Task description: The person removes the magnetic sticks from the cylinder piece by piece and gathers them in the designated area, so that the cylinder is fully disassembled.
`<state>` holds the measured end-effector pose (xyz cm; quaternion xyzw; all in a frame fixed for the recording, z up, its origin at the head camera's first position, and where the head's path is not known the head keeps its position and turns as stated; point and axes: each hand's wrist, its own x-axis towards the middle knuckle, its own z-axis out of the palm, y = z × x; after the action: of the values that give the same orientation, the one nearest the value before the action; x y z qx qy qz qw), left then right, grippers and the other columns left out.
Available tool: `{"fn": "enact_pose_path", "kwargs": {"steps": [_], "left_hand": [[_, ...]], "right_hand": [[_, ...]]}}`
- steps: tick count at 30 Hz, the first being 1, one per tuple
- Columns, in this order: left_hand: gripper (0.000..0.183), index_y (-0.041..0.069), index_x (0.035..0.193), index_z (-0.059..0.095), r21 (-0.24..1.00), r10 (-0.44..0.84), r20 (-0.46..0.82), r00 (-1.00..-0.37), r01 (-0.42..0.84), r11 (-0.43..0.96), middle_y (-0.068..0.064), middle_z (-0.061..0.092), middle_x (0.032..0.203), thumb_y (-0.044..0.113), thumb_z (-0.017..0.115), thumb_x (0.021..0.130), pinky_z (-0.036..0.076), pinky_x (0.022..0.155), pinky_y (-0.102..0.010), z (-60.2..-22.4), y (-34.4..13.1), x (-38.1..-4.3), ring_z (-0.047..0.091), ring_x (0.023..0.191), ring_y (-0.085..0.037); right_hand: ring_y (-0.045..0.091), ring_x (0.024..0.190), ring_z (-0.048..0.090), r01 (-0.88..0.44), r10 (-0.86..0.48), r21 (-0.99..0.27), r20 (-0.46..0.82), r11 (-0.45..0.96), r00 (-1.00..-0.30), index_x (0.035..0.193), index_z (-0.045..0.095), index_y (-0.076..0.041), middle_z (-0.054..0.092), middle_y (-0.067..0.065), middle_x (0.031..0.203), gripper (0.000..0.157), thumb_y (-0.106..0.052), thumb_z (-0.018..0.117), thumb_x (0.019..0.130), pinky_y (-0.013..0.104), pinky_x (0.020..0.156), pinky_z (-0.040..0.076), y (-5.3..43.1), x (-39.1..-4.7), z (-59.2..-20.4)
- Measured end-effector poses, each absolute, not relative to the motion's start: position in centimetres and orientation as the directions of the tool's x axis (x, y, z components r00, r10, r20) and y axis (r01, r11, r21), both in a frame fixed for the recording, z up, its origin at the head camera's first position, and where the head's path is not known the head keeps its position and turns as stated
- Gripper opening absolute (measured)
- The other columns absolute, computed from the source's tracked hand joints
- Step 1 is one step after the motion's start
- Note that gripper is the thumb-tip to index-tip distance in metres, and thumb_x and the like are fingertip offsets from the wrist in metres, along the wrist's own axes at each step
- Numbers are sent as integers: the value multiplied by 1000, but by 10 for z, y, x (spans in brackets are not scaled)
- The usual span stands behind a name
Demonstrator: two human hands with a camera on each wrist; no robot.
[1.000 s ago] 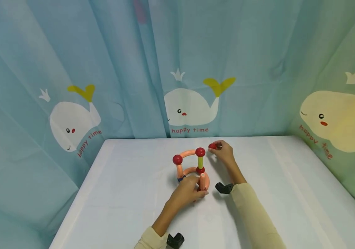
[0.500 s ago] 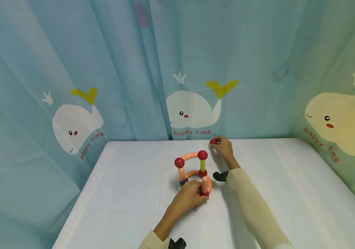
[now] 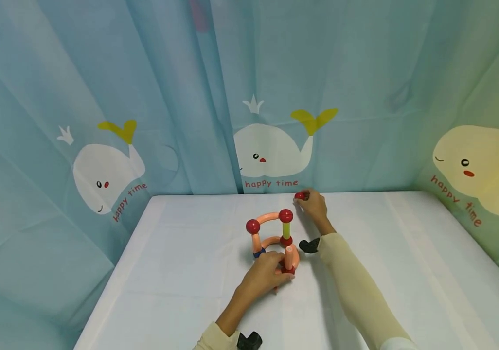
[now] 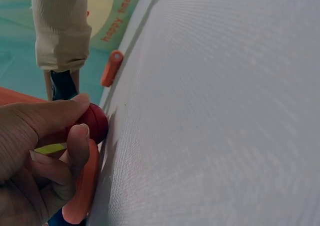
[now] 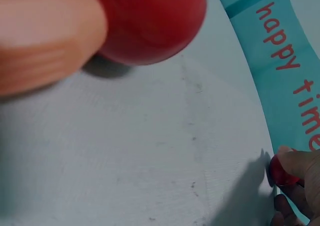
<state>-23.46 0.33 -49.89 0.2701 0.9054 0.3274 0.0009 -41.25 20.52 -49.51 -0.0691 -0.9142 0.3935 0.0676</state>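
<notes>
My left hand pinches a red ball low at the front of a toy frame of balls and rods. An orange rod stands upright from this ball. Behind it, a yellow-green rod and two raised red balls, one at the left, are joined by a curved orange rod. A blue piece sits low at the left. Close to the table's far edge, my right hand pinches a separate red ball between thumb and fingers. The left hand hides part of the frame's front.
The white table ends at a blue-green curtain printed with whales. Black devices sit at both wrists, one on the right. In the left wrist view another orange rod shows beyond the pinched ball.
My right hand has carried its red ball farther back, to the table's far edge. My left hand keeps hold at the front of the frame; the head view has shifted slightly.
</notes>
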Motion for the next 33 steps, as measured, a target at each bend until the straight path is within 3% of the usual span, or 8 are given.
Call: {"fn": "enact_pose_path", "kwargs": {"steps": [14, 22, 25, 30, 33], "left_hand": [[22, 15, 90, 66, 565, 495, 180, -850, 501, 655, 6, 56, 72, 31, 80, 81, 36, 57, -12, -498, 2, -234, 43, 66, 3], [21, 15, 90, 67, 591, 492, 167, -855, 486, 644, 9, 60, 76, 30, 79, 82, 40, 61, -11, -497, 3, -233, 49, 69, 4], [21, 15, 88, 66, 587, 486, 164, -858, 481, 651, 8, 56, 71, 31, 79, 82, 37, 57, -12, -496, 5, -232, 45, 66, 3], [21, 16, 87, 67, 593, 473, 153, -868, 464, 658, 8, 52, 68, 31, 79, 82, 36, 54, -13, -496, 4, -232, 42, 63, 3], [20, 16, 87, 68, 601, 467, 152, -871, 457, 656, 9, 51, 68, 31, 79, 82, 36, 53, -13, -497, 3, -232, 42, 63, 3]], "right_hand": [[38, 115, 57, 70, 170, -730, 64, 680, -983, 131, 51, 5, 60, 25, 125, 51, -21, 66, 91, 50, 98, 45, 206, -411, -494], [41, 124, 52, 37, 110, -791, 38, 611, -993, 135, 47, 8, 55, 29, 132, 54, -21, 66, 93, 49, 104, 44, 218, -411, -493], [40, 122, 55, 35, 101, -813, 30, 582, -994, 134, 49, 7, 56, 28, 131, 50, -22, 61, 96, 47, 98, 48, 227, -408, -488], [35, 115, 60, 26, 99, -877, 24, 480, -995, 130, 54, 4, 59, 25, 127, 43, -28, 53, 100, 43, 92, 51, 239, -400, -470], [22, 108, 65, 25, 89, -923, 10, 385, -996, 130, 54, 2, 61, 22, 127, 45, -33, 50, 102, 40, 93, 51, 241, -390, -453]]}}
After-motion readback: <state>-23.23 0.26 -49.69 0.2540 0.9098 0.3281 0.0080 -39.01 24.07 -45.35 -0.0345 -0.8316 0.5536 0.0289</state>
